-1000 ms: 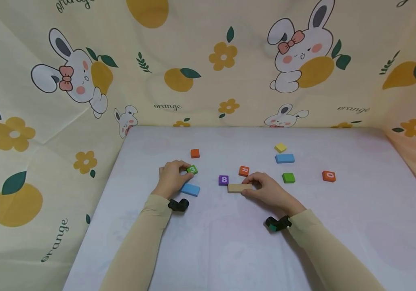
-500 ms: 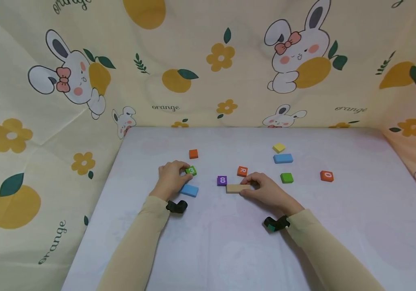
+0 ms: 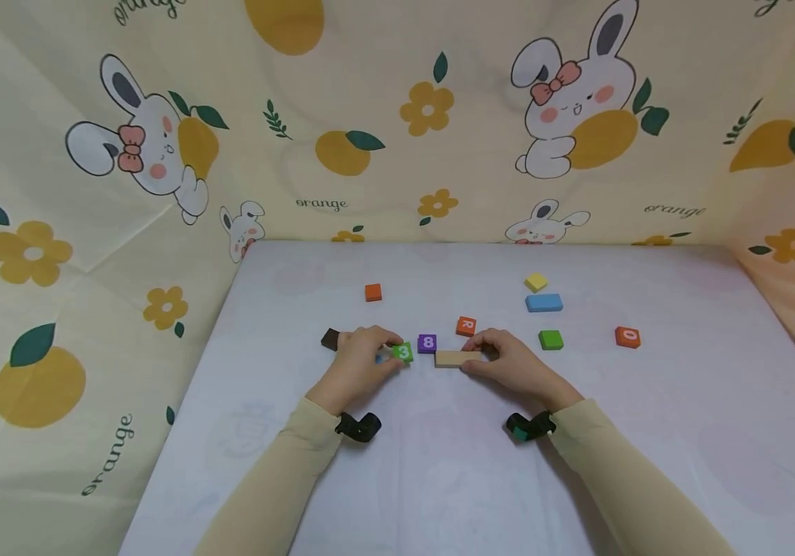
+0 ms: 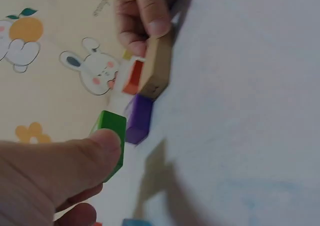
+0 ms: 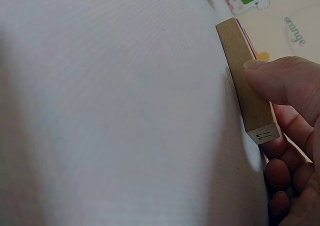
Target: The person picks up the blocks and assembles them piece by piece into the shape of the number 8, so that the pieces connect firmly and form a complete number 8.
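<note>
Two pinches, one block apiece

Left hand (image 3: 354, 365) pinches the 3 block (image 3: 402, 353) between thumb and finger, lifted off the table (image 3: 439, 471) just left of the 8 block (image 3: 427, 344). Right hand (image 3: 517, 367) pinches the plank (image 3: 449, 360) towards its right end; the plank lies on the table, its other end by the 8 block. Behind it sits the R block (image 3: 466, 326); farther right, the O block (image 3: 628, 337)
</note>
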Motion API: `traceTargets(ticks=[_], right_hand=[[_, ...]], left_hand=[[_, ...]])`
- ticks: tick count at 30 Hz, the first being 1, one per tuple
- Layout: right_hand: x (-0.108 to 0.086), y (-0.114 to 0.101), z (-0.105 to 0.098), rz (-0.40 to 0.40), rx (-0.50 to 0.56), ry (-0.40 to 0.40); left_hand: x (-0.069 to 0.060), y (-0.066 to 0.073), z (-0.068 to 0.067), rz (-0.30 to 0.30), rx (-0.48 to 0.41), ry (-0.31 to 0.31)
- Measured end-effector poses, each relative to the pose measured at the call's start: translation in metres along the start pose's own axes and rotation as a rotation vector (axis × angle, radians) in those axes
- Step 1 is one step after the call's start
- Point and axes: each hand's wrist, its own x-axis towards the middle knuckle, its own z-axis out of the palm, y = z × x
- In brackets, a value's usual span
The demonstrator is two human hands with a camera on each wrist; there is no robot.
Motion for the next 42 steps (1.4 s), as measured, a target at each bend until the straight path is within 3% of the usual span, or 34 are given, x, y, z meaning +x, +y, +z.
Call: traceTargets(ticks=[8,19,27,42], right_hand=[[-0.004,0.000,0.000,0.028,0.015,0.001],[-0.004,-0.001,0.002,0.031,0.029,-0.011],[-0.002,0.002,-0.001,0.034,0.025,-0.008],[0.000,-0.001,0.000,0.035,0.015,-0.009]], left_hand=[[-0.004,0.009,0.017,0.027,0.033,-0.069],[-0.004,0.012,0.026,0.023,0.037,-0.146],[0.001,0.014,0.030,-0.008,0.067,-0.133],[0.001,0.014,0.031,-0.021,0.035,-0.123]])
